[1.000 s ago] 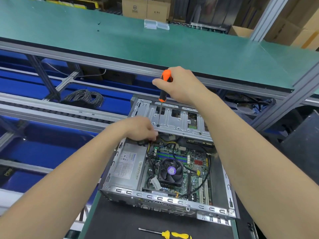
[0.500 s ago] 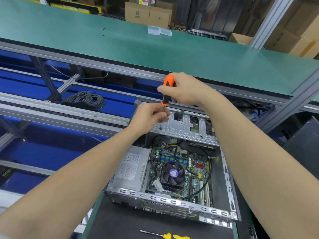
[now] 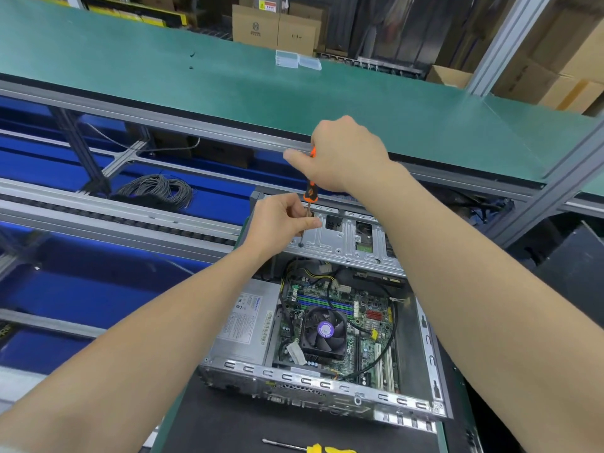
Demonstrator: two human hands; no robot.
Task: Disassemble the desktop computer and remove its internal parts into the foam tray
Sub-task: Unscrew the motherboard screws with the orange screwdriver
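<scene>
An open desktop computer case (image 3: 313, 385) lies on a black mat, showing its motherboard, a CPU fan (image 3: 323, 331) and a grey power supply (image 3: 248, 317). Its metal drive cage (image 3: 346, 238) stands at the far end. My right hand (image 3: 343, 155) grips the handle of an orange screwdriver (image 3: 310, 192) held upright, tip on a screw at the cage's left. My left hand (image 3: 277, 222) pinches the screwdriver's shaft just below the handle. No foam tray is in view.
A yellow-handled screwdriver (image 3: 313, 448) lies on the black mat (image 3: 228, 429) near the bottom edge. A green-topped bench (image 3: 196, 80) runs behind, with a clear plastic box (image 3: 295, 60). Coiled grey cable (image 3: 157, 189) sits at left over blue bins. Cardboard boxes (image 3: 274, 27) stand beyond.
My left hand rose from inside the case near the power supply and took hold of the screwdriver's shaft. My right hand has shifted its grip on the handle.
</scene>
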